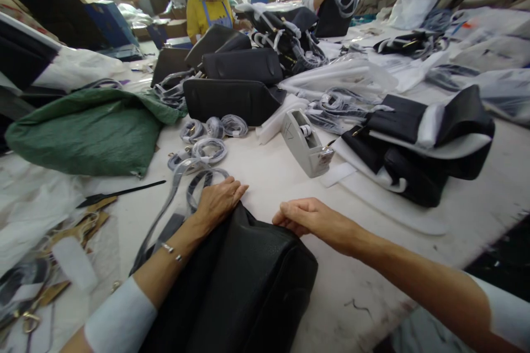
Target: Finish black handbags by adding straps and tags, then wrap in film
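A black leather-like handbag [252,281] lies on the table right in front of me, its far end between my hands. My left hand [221,198] is closed on the bag's far left edge, with the fingertips partly hidden. At the far right corner, my right hand [300,215] has its fingers curled together against the bag's edge, the thumb on top. Wrapped straps [209,150] lie coiled just beyond my left hand. A grey tape dispenser [304,146] stands past my right hand.
Black bags [227,100] are piled at the back, and more with white padding [426,143] lie at the right. A green sack [89,129] and a black strip [124,193] are on the left. Co-workers [211,11] stand across the table.
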Motion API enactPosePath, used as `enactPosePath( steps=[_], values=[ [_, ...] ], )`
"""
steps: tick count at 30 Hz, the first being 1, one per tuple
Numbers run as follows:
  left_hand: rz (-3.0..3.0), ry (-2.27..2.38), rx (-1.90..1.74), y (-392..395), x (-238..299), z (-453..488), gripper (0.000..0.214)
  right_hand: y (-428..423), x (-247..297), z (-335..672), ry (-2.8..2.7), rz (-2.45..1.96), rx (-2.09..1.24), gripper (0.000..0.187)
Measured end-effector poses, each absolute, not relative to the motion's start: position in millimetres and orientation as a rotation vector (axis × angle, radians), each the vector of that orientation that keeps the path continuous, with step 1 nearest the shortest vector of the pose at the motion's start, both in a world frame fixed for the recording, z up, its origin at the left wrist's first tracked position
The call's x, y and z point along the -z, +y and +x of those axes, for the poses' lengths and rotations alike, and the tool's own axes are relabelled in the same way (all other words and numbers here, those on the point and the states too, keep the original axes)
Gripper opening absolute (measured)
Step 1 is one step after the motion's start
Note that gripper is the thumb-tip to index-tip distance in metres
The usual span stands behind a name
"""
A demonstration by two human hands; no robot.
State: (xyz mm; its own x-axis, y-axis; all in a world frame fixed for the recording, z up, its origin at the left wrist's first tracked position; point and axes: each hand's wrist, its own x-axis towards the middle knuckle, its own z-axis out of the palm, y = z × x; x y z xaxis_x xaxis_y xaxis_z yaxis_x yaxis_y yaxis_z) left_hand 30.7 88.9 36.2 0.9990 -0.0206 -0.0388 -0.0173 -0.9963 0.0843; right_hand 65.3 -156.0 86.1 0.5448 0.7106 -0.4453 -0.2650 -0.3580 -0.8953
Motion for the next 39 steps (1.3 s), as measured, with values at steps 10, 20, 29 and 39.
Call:
enactPosePath(
  steps=[10,20,29,39],
  values=[
    [3.129,0.027,0.125,85.5,-30.8,39.3,0.050,-159.4,-108.7,66.6,-0.674,-1.665,-1.381,0.048],
    [3.140,0.033,0.158,81.1,-33.9,44.2,0.047,-90.8,-119.2,83.1,-0.579,-1.852,-1.717,0.040],
    [3.051,-0.048,0.102,99.1,-30.0,51.7,0.050,-125.1,-60.5,78.6,-0.051,-1.503,-1.637,0.011],
    [3.095,-0.399,-0.114,87.4,-62.9,42.8,0.021,-114.2,-22.3,67.2,-0.077,-1.402,-1.713,0.012]
  ],
)
